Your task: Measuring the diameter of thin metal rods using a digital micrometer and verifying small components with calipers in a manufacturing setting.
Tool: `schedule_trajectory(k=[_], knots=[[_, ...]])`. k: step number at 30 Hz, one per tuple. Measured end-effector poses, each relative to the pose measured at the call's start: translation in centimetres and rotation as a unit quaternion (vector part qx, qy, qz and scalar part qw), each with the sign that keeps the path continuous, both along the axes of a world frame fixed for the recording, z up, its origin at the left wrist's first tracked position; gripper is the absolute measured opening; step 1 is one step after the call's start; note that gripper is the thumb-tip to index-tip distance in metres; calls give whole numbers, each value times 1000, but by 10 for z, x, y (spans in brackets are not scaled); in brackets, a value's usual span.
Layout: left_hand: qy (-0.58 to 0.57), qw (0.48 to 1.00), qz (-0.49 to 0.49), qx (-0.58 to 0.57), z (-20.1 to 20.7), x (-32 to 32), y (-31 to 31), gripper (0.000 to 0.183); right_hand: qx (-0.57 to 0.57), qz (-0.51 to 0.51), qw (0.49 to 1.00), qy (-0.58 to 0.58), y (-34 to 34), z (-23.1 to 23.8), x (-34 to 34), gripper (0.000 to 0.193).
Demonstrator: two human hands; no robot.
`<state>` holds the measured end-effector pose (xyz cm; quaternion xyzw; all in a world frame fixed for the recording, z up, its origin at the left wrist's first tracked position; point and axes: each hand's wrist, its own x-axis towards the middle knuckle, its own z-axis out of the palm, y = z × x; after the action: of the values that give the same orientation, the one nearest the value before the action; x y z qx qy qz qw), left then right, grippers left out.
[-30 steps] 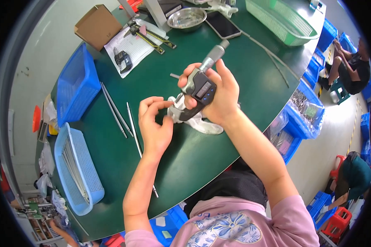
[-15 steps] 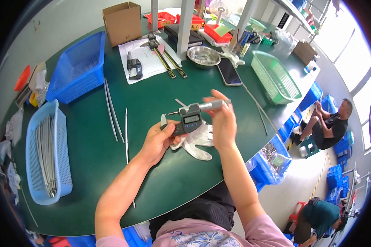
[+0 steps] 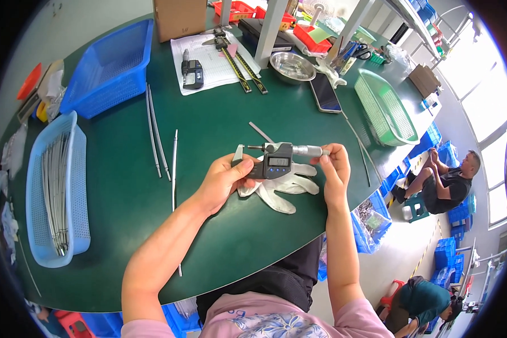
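Note:
A digital micrometer [image 3: 278, 163] with a dark body and silver barrel is held level above the green table. My left hand [image 3: 226, 179] grips its frame at the left end, thumb on the front. The thumb and fingers of my right hand [image 3: 335, 167] pinch the end of the barrel. Between the anvil and spindle a gap shows, with nothing in it that I can make out. Beneath the micrometer lies a white glove [image 3: 281, 194], partly covered by it. A thin metal strip [image 3: 260, 132] rests just behind. One thin metal rod [image 3: 175, 180] lies left of my left hand.
On the left stand a light blue basket [image 3: 84, 225] of metal rods and a blue basket [image 3: 104, 93]. Farther back are a second micrometer [image 3: 192, 73], calipers [image 3: 236, 65] on paper, a steel bowl [image 3: 293, 67], a phone [image 3: 325, 93] and a green basket [image 3: 386, 107].
My right hand has moved right and down, from around the barrel to a pinch at its end. The micrometer has turned from tilted to nearly level. The view has shifted slightly.

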<state>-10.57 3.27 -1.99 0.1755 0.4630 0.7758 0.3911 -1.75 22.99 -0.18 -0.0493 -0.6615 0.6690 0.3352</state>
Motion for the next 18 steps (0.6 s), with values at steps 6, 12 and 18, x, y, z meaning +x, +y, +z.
schedule_trajectory(k=[6,12,18], knots=[[2,1000,2,14,2,1,-2,25,107,3,992,-59,5,-1,2,10],[8,1000,0,-8,4,2,-3,25,164,-17,981,-105,19,-16,4,19],[32,999,-4,13,6,2,0,25,74,6,997,-34,22,-14,5,20]])
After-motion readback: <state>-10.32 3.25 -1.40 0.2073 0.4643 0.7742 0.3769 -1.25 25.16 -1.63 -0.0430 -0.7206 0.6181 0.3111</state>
